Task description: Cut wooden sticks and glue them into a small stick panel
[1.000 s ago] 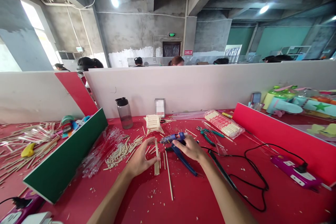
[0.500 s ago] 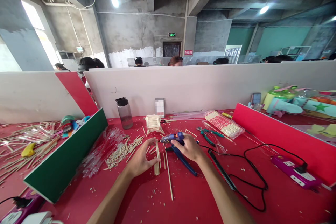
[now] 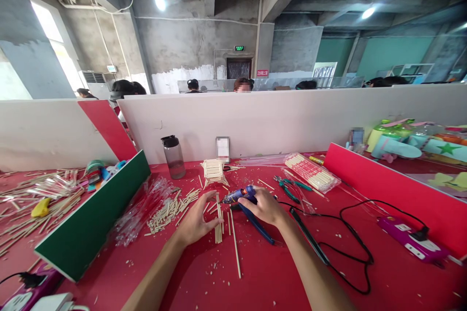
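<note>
My left hand (image 3: 199, 217) curves around the left side of a small row of wooden sticks (image 3: 218, 235) lying on the red table. Its index fingertip touches their far end and its thumb presses on them lower down. In my right hand (image 3: 267, 208) is a blue hot glue gun (image 3: 235, 196), its nozzle pointing left, close to the sticks' upper part. Whether the nozzle touches wood I cannot tell. Just right of the row lie a short stick and a long stick (image 3: 235, 248). Beyond my hands stands a small structure built of sticks (image 3: 213, 172).
Blue-handled pliers (image 3: 257, 225) lie under my right hand, green-handled pliers (image 3: 288, 189) farther right. A black cable (image 3: 350, 223) runs to a purple power strip (image 3: 410, 238). Cut stick pieces (image 3: 171, 211) lie left, near a water bottle (image 3: 173, 158). Low partitions (image 3: 98, 214) flank the table.
The glue gun's nozzle has dipped slightly toward me along the sticks. My left hand keeps its place on them.
</note>
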The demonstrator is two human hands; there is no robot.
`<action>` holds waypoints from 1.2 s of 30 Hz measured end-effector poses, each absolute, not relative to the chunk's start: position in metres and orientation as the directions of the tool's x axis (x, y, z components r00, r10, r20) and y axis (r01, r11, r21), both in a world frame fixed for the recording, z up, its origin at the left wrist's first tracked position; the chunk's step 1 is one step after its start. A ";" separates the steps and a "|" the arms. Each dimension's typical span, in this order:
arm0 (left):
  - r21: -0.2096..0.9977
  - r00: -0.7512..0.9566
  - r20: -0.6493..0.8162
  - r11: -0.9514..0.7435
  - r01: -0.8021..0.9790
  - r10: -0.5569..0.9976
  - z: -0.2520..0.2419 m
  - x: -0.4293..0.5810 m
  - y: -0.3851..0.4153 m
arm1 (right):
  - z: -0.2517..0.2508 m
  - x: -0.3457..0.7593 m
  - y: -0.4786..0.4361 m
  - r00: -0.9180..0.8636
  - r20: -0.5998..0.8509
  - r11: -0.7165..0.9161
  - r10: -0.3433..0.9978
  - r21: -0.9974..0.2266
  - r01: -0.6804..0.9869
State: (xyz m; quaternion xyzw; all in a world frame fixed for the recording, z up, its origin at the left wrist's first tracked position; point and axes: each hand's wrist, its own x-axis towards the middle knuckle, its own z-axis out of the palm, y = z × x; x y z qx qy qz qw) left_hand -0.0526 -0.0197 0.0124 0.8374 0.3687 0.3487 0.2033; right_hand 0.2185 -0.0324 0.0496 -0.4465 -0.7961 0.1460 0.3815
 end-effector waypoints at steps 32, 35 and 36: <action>0.585 0.487 0.435 -0.649 0.487 0.757 0.011 -0.054 -0.018 | 0.052 0.217 -0.034 -0.307 0.480 0.558 0.822 -0.570 0.604; 0.585 0.478 0.442 -0.648 0.488 0.759 0.010 -0.054 -0.017 | 0.053 0.218 -0.035 -0.343 0.467 0.573 0.815 -0.565 0.594; 0.584 0.475 0.445 -0.648 0.489 0.759 0.009 -0.054 -0.017 | 0.054 0.219 -0.035 -0.360 0.457 0.578 0.813 -0.564 0.589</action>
